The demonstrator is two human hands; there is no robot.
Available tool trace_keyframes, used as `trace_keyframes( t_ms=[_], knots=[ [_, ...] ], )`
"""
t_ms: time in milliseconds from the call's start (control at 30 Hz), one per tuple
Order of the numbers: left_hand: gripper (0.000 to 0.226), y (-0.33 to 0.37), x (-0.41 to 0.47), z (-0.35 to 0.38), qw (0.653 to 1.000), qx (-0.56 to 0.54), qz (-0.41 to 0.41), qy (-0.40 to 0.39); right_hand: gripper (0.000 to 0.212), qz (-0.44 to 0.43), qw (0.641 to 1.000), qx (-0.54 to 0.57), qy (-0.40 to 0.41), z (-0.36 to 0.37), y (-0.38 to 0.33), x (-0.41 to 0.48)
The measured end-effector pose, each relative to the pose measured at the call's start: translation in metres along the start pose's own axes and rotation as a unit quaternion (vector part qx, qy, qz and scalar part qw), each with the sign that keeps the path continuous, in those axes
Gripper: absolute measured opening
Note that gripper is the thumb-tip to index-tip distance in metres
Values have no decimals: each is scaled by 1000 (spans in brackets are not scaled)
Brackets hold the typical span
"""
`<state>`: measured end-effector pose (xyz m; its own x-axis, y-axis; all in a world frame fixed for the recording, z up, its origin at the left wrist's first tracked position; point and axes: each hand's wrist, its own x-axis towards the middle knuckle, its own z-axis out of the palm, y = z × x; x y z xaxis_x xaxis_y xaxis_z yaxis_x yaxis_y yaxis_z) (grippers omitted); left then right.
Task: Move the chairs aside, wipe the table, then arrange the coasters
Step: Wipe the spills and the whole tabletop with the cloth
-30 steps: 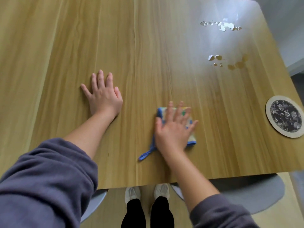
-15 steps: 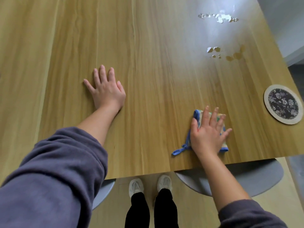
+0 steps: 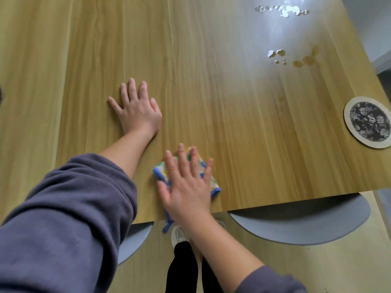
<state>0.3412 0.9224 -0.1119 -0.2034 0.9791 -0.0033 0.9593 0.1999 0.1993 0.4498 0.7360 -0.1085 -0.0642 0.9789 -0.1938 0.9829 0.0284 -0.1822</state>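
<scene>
One head-worn view looks steeply down, close over the table edge.

White shoe, black trousers, wooden floor

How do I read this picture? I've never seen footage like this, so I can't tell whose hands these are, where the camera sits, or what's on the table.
There is no machine here. These are a person's two bare hands, filmed by one camera worn on their head, looking forward and down. The left hand lies flat on the wooden table and holds nothing. The right hand presses with straight fingers on a folded, blue-edged cloth close to the table's near edge. Farther off to the right are shiny spill patches, and a round flowered coaster lies by the right edge. Below the table edge you can see a grey chair seat and the person's legs.
</scene>
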Motion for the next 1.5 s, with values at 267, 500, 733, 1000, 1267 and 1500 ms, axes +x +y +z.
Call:
trace_keyframes(
  t_ms=[267,500,733,1000,1267,1500],
  knots=[
    [56,1,-1,-3,1000,-1,1,-11,69,285,958,12,19,-30,143,-9],
    [55,1,0,-3,1000,4,0,-12,67,308,951,21,30,-40,172,16],
    [54,5,1,-3,1000,14,-5,-13,66,241,970,-3,29,-63,206,106],
    [54,5,2,-3,1000,25,-17,-4,68,152,988,-12,11,-75,223,161],
    [57,55,-20,-4,998,34,-58,-6,71,4,1000,-19,3,-59,254,49],
    [57,110,-14,6,1000,10,-3,-20,72,-16,999,-30,-17,-64,256,65]
  ],
)
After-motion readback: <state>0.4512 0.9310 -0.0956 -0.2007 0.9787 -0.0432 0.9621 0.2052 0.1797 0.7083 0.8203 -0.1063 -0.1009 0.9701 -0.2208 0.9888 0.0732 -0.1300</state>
